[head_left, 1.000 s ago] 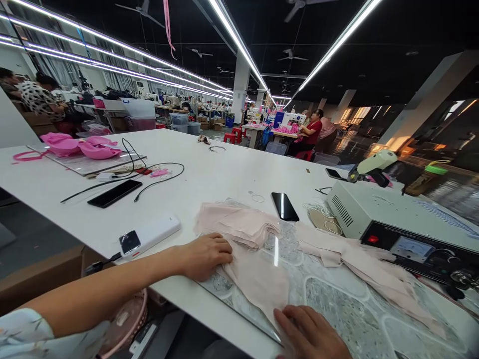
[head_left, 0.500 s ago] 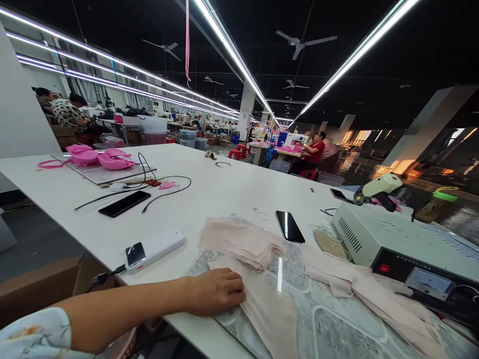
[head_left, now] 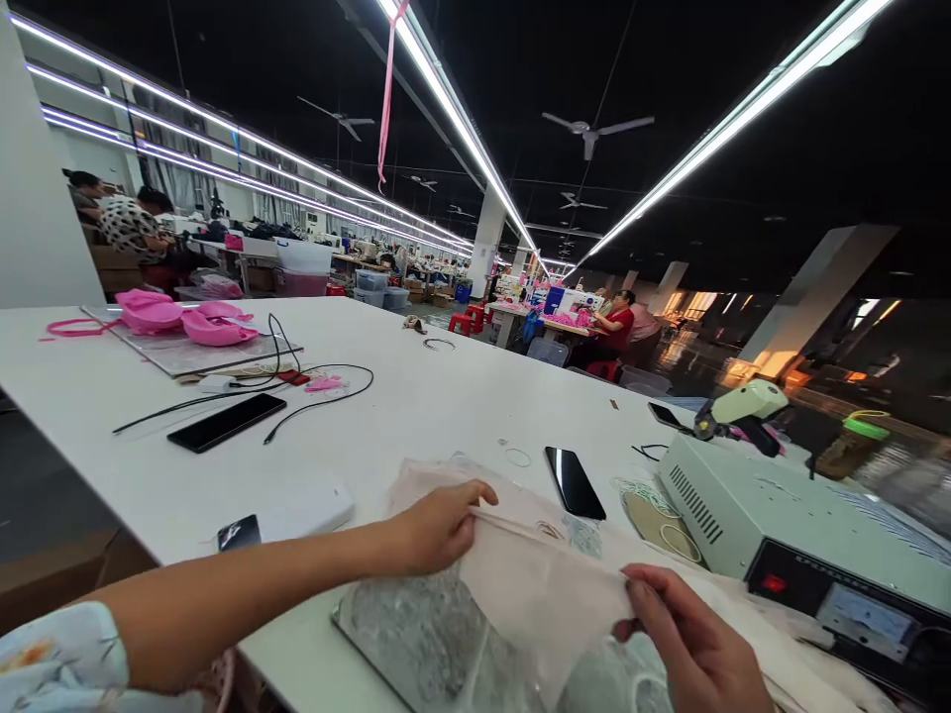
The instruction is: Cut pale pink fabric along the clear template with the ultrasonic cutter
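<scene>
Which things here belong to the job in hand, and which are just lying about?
Apparently in use:
pale pink fabric piece, held by left hand and right hand
marbled board beneath

Likely just lying about:
smartphone near the board
white power bank
black phone at left

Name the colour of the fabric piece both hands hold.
Pale pink; the fabric piece shows best in the head view.

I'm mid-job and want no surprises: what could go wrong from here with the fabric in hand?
The thin pale-pink fabric piece, pinched at its edge by the left hand and right hand, could slip or crease.
It might drag the layered pale-pink fabric pile behind it.
The black rectangular phone, close beyond that pile, could get nudged.
</scene>
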A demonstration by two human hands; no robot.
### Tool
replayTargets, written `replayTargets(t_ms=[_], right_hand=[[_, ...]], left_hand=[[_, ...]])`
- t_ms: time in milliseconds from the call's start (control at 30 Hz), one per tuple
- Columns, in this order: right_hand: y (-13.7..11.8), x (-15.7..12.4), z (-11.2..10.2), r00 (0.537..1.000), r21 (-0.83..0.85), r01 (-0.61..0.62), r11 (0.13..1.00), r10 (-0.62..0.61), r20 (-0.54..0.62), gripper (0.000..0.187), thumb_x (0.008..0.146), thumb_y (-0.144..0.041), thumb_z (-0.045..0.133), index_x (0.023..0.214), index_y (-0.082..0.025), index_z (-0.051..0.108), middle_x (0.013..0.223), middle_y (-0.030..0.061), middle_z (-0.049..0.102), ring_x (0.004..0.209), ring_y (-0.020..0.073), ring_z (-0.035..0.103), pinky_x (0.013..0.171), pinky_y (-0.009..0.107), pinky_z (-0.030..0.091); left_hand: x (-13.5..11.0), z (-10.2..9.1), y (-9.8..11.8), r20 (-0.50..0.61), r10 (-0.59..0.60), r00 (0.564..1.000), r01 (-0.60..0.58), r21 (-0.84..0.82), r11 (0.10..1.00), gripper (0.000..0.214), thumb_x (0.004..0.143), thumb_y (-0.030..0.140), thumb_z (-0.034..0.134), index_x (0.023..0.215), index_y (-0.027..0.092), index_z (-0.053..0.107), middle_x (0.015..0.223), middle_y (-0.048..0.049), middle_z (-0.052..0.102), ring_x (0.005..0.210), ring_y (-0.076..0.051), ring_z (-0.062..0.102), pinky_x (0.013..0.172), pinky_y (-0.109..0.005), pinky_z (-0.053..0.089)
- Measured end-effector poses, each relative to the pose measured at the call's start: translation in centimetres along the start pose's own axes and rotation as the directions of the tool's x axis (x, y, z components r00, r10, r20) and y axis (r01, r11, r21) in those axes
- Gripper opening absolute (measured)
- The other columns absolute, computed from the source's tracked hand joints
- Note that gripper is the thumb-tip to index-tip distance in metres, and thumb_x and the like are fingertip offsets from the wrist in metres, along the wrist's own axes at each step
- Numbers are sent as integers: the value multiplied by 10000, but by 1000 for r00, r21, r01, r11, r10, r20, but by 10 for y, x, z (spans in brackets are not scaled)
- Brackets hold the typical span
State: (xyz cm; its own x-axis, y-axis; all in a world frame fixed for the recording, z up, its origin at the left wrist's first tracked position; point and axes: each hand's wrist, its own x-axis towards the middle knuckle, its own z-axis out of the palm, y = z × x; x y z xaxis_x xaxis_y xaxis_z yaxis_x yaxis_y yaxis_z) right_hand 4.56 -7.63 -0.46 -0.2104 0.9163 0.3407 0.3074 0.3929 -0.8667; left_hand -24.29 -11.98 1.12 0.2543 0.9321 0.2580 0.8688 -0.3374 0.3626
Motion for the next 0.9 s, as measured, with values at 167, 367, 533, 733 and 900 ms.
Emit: replayTargets(t_ms=[167,367,533,733,900], right_hand=[[3,67,40,989,150,-109,983,92,116,458,877,-579,503,939,-146,640,681,17,604,559,154,589,573,313,520],[45,99,41,994,-73,-102,992,104,26,301,915,-363,577,1157,-184,585,1174,82,595,974,198,610,822,406,528],[84,75,-38,976,-219,-165,962,127,-177,318,914,-372,576,1167,-179,581,1179,82,593,987,208,608,829,415,525],[123,29,-87,937,-387,-273,881,152,-316,290,907,-370,587,1119,-173,598,1109,69,615,914,186,621,779,382,537],[134,12,-73,951,-475,-179,861,28,-308,281,911,-376,579,1105,-173,601,1100,67,618,932,191,620,813,403,529]], left_hand=[[34,-28,-41,101,-136,986,135,12,991,381,813,93,387,1122,216,574,973,-13,668,837,-172,640,698,-238,476],[52,-21,-65,178,-115,977,87,158,984,337,830,156,484,1135,157,628,1068,-112,642,923,-280,656,787,-358,493],[77,-10,-12,241,78,968,-114,139,984,276,926,208,505,1175,205,622,1168,-82,609,998,-276,635,839,-377,496],[150,46,72,393,313,865,-359,47,932,222,931,270,613,1132,175,626,1166,-75,612,1046,-227,608,920,-396,499],[193,98,102,464,301,833,-374,71,925,299,965,315,571,1215,152,560,1209,-98,574,1023,-220,607,861,-415,532]])
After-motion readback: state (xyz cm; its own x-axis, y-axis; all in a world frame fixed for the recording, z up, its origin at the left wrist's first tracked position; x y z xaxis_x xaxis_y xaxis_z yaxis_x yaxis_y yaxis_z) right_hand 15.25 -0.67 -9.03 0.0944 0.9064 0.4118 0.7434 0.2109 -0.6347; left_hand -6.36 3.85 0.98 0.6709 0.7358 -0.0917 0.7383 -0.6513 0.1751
